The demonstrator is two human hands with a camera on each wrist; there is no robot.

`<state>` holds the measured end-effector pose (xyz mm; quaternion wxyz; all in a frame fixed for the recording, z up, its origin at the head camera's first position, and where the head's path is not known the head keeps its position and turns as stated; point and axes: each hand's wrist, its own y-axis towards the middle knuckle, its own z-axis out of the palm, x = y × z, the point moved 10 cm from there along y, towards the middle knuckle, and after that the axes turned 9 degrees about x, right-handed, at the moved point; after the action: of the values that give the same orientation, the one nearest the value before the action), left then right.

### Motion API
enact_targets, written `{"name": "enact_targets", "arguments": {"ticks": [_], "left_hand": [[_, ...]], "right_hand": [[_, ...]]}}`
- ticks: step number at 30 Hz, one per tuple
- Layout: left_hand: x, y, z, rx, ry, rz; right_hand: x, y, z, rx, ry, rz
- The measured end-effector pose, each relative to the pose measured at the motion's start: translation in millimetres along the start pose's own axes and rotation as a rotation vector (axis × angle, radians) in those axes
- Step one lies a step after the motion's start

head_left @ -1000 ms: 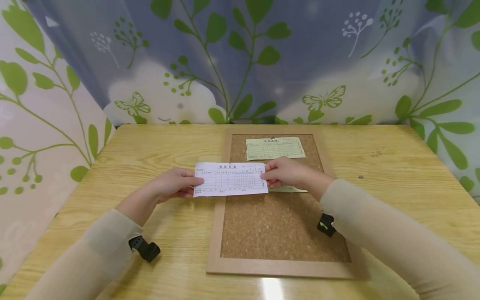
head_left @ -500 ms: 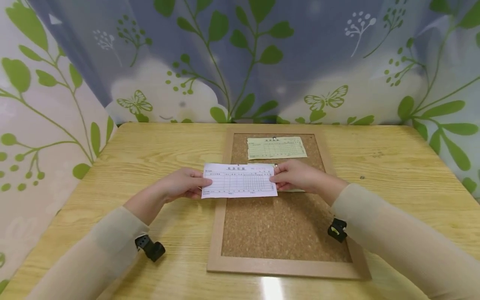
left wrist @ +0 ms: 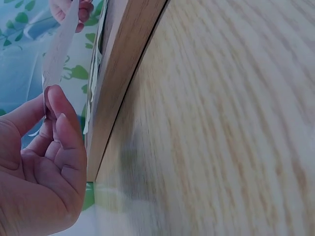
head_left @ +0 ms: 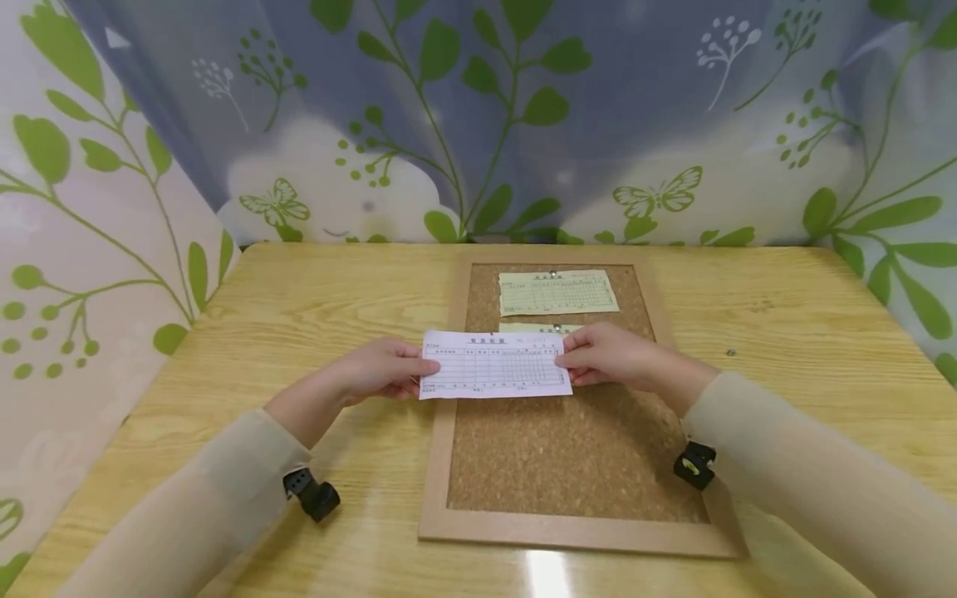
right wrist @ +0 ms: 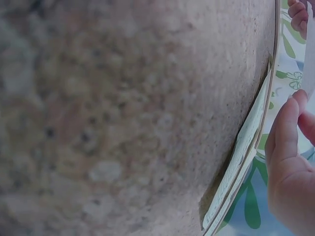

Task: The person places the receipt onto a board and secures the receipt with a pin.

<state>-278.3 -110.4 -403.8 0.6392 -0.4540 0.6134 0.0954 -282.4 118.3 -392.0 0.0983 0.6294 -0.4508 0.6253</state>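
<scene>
Both hands hold a white printed receipt form (head_left: 493, 365) by its short ends, above the upper left part of a framed cork board (head_left: 576, 465). The left hand (head_left: 381, 369) pinches the left end between thumb and fingers; the right hand (head_left: 609, 357) pinches the right end. In the left wrist view the paper (left wrist: 60, 54) appears nearly edge-on, raised off the board. A yellow form (head_left: 559, 294) is fixed near the board's top with a silver pushpin (head_left: 553, 273). Below it lies a second yellow form (head_left: 523, 328), also pinned and mostly hidden by the white paper and right hand.
The board lies on a wooden table (head_left: 329, 299), its wooden frame (head_left: 583, 531) raised slightly above the tabletop. A small metallic object (head_left: 731, 353) rests on the table to the right. A patterned curtain (head_left: 478, 124) stands behind the table.
The white form and both hands have shifted to the right, further over the board, covering much of the second yellow form. Both hands keep their pinch on the paper.
</scene>
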Motion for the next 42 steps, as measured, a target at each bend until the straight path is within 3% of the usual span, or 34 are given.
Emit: {"name": "enact_targets", "arguments": {"ticks": [17, 30, 42], "left_hand": [[-1.6, 6.8, 12.0, 0.017, -0.046, 0.000], [-7.7, 2.4, 17.9, -0.007, 0.042, -0.012], [-19.6, 10.5, 22.8, 0.003, 0.101, -0.004]], "right_hand": [[-8.3, -12.2, -5.6, -0.001, 0.006, -0.004], [-16.6, -20.0, -6.2, -0.006, 0.015, 0.009], [-18.6, -28.0, -14.9, -0.006, 0.007, -0.004]]}}
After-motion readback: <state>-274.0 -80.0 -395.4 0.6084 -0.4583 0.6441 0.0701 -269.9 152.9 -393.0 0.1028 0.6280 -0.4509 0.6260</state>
